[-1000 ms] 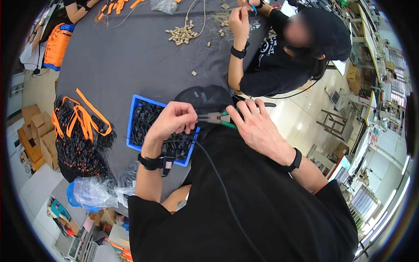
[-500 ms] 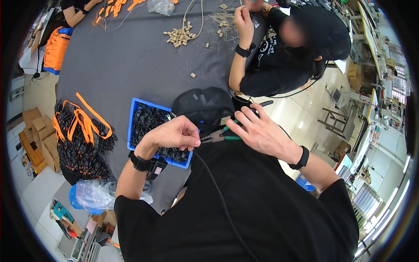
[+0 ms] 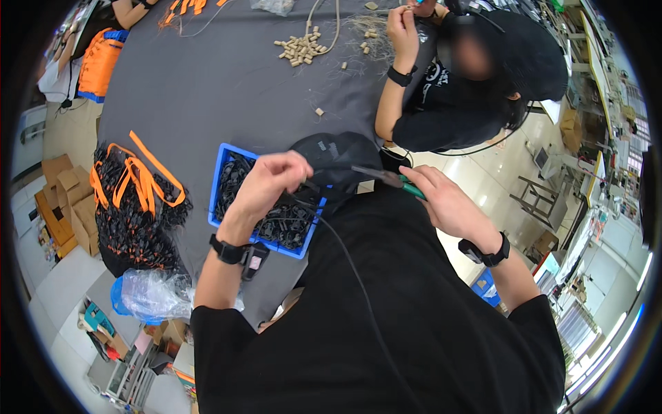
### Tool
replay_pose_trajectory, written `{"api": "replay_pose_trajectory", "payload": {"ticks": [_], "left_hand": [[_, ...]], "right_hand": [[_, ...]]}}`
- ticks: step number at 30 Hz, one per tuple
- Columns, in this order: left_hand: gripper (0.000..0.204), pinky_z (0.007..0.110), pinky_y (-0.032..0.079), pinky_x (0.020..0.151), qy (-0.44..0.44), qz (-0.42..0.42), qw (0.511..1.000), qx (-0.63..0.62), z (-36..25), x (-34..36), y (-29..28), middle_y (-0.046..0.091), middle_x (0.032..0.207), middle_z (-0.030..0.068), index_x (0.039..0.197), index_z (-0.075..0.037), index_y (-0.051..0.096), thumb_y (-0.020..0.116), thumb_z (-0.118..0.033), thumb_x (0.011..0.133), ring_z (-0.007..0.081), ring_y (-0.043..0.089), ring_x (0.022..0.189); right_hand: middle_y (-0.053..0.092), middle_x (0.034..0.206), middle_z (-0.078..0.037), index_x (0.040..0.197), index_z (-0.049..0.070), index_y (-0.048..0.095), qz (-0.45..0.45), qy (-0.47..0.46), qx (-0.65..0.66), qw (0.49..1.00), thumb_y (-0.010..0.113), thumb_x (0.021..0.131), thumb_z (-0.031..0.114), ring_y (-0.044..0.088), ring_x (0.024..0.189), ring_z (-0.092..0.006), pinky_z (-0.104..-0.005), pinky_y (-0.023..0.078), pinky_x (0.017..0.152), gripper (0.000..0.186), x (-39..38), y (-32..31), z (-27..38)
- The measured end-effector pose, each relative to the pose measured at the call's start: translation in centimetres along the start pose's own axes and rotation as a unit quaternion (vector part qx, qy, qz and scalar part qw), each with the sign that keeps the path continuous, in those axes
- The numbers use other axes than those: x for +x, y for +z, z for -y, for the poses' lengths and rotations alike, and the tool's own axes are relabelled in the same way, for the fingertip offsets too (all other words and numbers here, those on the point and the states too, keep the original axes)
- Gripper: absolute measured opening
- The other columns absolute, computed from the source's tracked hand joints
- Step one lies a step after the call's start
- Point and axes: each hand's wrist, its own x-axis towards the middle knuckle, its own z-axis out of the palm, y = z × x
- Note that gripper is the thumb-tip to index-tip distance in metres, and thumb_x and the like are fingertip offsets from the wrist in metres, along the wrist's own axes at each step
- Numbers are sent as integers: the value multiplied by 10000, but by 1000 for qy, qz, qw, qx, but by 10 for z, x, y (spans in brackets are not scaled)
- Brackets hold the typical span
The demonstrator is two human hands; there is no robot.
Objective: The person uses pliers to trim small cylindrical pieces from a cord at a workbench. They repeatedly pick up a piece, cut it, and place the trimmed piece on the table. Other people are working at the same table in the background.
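Observation:
My left hand (image 3: 274,178) is closed in a pinch above the right side of a blue bin (image 3: 216,186). A thin black cord (image 3: 352,259) comes out beneath this hand and trails down over my black shirt; its end at my fingertips is blurred. Green-handled pliers (image 3: 390,178) are in my right hand (image 3: 452,207), whose fingers wrap round the handles. The jaws point left toward my left hand, with a gap between them. Small black plastic parts (image 3: 286,226) fill the bin. Behind the pliers lies a black cap (image 3: 331,153).
Left of the bin lies a heap of black pieces (image 3: 134,221) with orange straps (image 3: 162,169). Near it is a clear plastic bag (image 3: 162,293). Tan cylindrical pieces (image 3: 301,48) lie at the far side of the grey-covered table (image 3: 200,90). A co-worker (image 3: 448,110) sits at right.
The pliers' jaws have moved away from my left fingertips, up and right. My left hand has risen and shifted slightly left. My right hand has turned and moved right with the pliers.

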Motion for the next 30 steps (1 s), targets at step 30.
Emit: {"api": "replay_pose_trajectory", "payload": {"ticks": [30], "left_hand": [[263, 296, 517, 738, 172, -90, 941, -278, 15, 35, 63, 718, 989, 83, 1157, 8, 702, 627, -244, 1146, 138, 642, 835]], "right_hand": [[726, 1314, -79, 1483, -7, 585, 170, 62, 393, 902, 600, 1117, 136, 663, 1193, -193, -379, 523, 1066, 394, 35, 10, 38]]}}
